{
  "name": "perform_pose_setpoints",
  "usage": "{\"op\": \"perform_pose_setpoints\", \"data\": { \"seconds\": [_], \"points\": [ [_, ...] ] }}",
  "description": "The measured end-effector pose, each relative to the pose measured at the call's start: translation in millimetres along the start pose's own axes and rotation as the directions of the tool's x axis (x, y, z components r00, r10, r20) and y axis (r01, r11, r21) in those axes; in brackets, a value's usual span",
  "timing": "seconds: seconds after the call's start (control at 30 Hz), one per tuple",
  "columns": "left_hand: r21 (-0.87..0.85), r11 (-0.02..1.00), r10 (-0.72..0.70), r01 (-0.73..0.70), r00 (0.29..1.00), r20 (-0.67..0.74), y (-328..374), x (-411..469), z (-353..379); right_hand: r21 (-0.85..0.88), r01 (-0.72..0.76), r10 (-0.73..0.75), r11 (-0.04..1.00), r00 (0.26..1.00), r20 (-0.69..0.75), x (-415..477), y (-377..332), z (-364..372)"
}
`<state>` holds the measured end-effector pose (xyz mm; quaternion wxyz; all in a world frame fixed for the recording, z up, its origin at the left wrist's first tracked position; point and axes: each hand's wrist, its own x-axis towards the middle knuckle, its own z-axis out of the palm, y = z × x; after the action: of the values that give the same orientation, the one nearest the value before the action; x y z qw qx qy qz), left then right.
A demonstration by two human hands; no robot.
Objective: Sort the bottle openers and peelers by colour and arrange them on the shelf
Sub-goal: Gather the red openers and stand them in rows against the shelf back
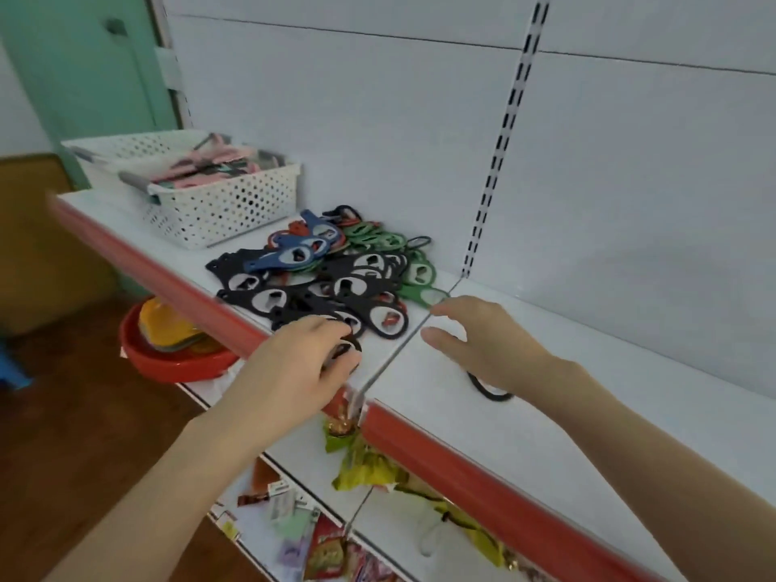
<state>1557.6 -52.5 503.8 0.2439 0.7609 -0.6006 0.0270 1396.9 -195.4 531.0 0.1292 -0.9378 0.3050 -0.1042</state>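
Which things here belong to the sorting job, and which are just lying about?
Job: bottle openers pile, white basket of peelers, shelf, left hand gripping a black opener.
Lying about: red basin, snack packets below.

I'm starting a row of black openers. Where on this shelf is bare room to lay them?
Right of the seam, the right shelf panel is bare back to the wall, apart from a black loop by the right hand. Left of the seam is crowded: the opener pile, where the left hand grips a black opener, then the white basket.
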Motion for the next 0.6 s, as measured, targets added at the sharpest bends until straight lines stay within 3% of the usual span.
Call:
{"op": "perform_pose_setpoints", "data": {
  "seconds": [0.23, 0.33, 0.43, 0.6],
  "points": [
    [-0.098, 0.995, 0.008, -0.011, 0.999, -0.032, -63, 12, -15, 0.027, -0.275, 0.275, 0.961, 0.961, 0.025, 85, -31, 44],
    [-0.151, 0.988, 0.023, -0.027, 0.999, -0.027, -75, 20, -14, 0.239, -0.334, 0.343, 0.912, 0.939, 0.003, 89, -35, 43],
    [-0.198, 0.979, 0.032, -0.037, 0.999, -0.031, -82, 28, -8, 0.538, -0.32, 0.37, 0.78, 0.929, 0.016, 86, -35, 35],
    [-0.237, 0.971, 0.022, -0.036, 0.998, -0.058, -84, 40, 1, 0.654, -0.325, 0.389, 0.683, 0.92, 0.051, 83, -25, 22]
  ]
}}
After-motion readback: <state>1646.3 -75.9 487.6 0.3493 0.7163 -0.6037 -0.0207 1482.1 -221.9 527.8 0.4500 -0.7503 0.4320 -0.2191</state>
